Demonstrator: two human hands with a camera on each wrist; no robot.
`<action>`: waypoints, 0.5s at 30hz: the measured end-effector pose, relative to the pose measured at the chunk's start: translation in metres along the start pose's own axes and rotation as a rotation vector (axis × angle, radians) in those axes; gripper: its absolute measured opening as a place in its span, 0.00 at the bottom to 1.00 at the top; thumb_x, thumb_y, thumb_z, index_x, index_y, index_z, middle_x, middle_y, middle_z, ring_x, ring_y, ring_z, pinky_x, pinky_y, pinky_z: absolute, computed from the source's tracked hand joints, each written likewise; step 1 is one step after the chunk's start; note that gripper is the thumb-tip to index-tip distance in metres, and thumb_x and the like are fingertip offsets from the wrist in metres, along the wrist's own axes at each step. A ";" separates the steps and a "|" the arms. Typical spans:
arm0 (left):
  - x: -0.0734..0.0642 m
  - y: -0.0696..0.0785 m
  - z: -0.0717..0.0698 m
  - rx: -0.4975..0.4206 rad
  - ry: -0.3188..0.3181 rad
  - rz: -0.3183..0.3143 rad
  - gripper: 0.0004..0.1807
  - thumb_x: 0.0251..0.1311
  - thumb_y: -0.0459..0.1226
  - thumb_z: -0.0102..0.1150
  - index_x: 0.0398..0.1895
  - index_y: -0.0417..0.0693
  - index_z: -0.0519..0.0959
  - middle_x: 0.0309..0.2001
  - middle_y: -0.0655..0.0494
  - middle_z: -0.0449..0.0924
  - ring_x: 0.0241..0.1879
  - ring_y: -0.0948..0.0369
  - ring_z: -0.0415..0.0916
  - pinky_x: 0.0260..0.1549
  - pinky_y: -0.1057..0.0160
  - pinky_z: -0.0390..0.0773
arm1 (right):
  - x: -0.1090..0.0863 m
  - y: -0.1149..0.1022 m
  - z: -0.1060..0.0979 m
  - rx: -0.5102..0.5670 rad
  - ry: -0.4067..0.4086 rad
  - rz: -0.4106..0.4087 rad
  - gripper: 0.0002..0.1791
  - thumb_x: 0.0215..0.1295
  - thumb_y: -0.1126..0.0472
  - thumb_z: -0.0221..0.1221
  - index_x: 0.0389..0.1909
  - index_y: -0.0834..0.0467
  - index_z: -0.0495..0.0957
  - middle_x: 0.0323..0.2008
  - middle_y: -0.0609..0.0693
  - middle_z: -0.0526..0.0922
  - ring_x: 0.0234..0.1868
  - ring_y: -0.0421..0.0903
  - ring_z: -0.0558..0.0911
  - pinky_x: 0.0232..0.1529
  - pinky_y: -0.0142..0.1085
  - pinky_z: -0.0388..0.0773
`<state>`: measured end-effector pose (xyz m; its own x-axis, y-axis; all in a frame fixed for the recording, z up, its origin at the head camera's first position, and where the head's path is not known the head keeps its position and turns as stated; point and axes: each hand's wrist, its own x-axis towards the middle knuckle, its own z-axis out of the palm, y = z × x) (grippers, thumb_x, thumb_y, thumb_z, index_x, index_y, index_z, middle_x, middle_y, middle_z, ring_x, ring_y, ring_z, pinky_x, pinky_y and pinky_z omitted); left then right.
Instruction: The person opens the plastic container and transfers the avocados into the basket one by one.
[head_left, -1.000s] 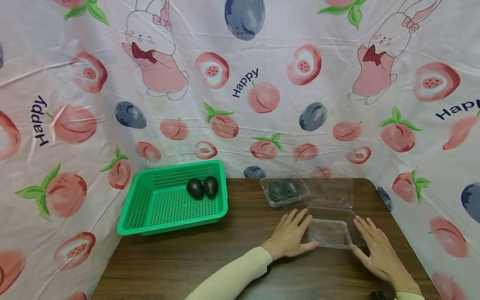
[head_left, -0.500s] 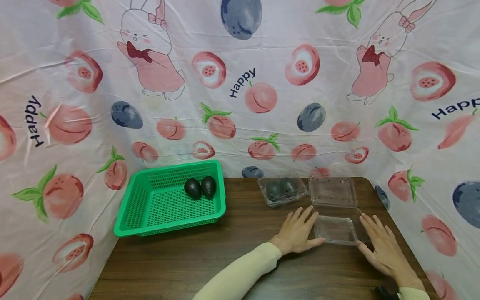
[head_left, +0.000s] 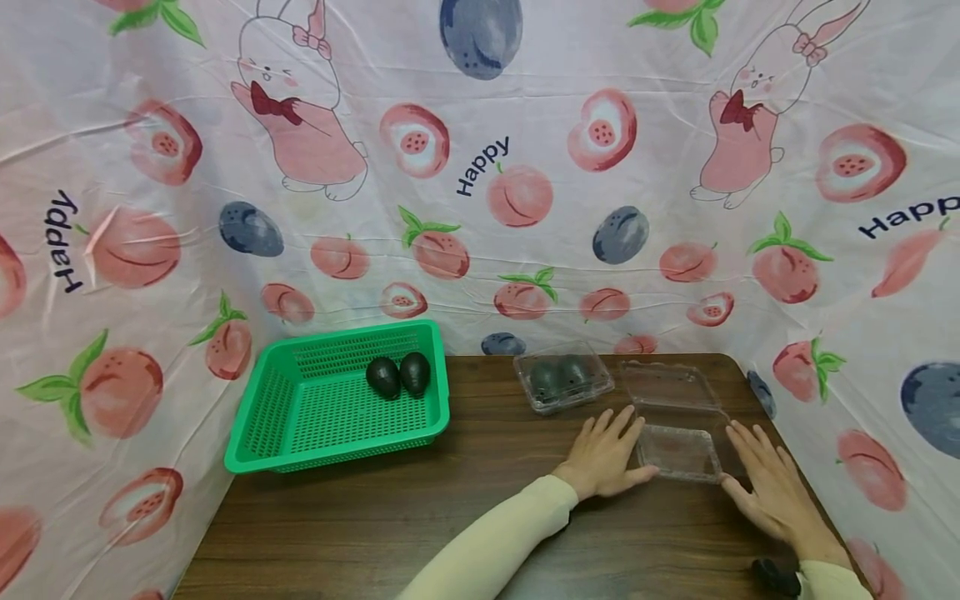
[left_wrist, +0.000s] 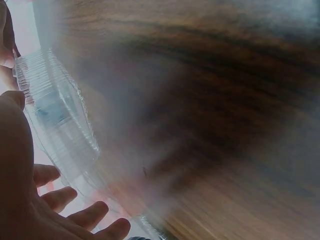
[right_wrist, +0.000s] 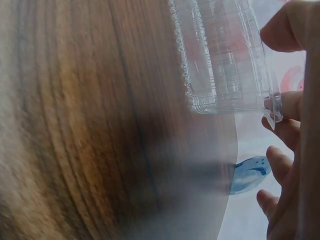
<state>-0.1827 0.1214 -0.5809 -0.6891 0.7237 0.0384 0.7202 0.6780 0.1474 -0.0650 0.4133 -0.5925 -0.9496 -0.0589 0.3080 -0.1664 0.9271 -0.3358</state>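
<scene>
On the brown table (head_left: 322,525), toward your right, the open clear box (head_left: 678,454) is sitting between your two hands. Its lid (head_left: 671,389) is sitting folded back on the side away from you. Your left hand (head_left: 606,454) is resting by the left side of the box, with its fingers spread apart and its thumb pointing at the near corner. Your right hand (head_left: 772,492) is resting by the other side, and its fingers are lying apart too. One fingertip of that hand is showing right at the clear edge, but I cannot tell how hard it is pressing. Farther back, to the left of the lid, a shut clear box (head_left: 551,408) is holding two dark fruits (head_left: 545,379). Over on the left, a green basket (head_left: 337,458) is sitting with two black fruits (head_left: 383,377) lying in its far right corner. A pale yellow sleeve (head_left: 495,537) is covering your left arm. Behind everything, a white cloth (head_left: 540,108) is hanging, showing pink peaches and bunnies.
</scene>
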 end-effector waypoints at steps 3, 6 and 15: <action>0.004 0.002 0.000 0.020 0.000 -0.007 0.47 0.81 0.75 0.42 0.93 0.66 0.57 0.93 0.63 0.53 0.89 0.52 0.62 0.85 0.47 0.72 | 0.001 0.002 -0.002 0.002 -0.007 0.012 0.42 0.78 0.54 0.63 0.86 0.69 0.62 0.84 0.71 0.65 0.91 0.73 0.54 0.85 0.78 0.47; 0.009 0.003 -0.002 0.029 -0.007 -0.014 0.47 0.80 0.75 0.42 0.93 0.67 0.58 0.93 0.64 0.54 0.89 0.52 0.61 0.85 0.47 0.71 | 0.003 0.004 -0.004 0.000 -0.012 0.014 0.42 0.78 0.54 0.63 0.85 0.69 0.63 0.84 0.72 0.65 0.90 0.73 0.54 0.85 0.79 0.47; 0.018 0.006 -0.007 0.053 -0.038 -0.027 0.46 0.80 0.76 0.39 0.93 0.70 0.56 0.93 0.66 0.52 0.92 0.52 0.55 0.88 0.46 0.66 | 0.010 0.010 -0.007 -0.027 -0.011 0.013 0.42 0.76 0.55 0.64 0.83 0.72 0.65 0.82 0.73 0.67 0.89 0.75 0.56 0.75 0.80 0.57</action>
<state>-0.1916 0.1376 -0.5722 -0.7058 0.7084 -0.0023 0.7050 0.7027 0.0957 -0.0742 0.4243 -0.5863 -0.9545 -0.0510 0.2939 -0.1472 0.9375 -0.3154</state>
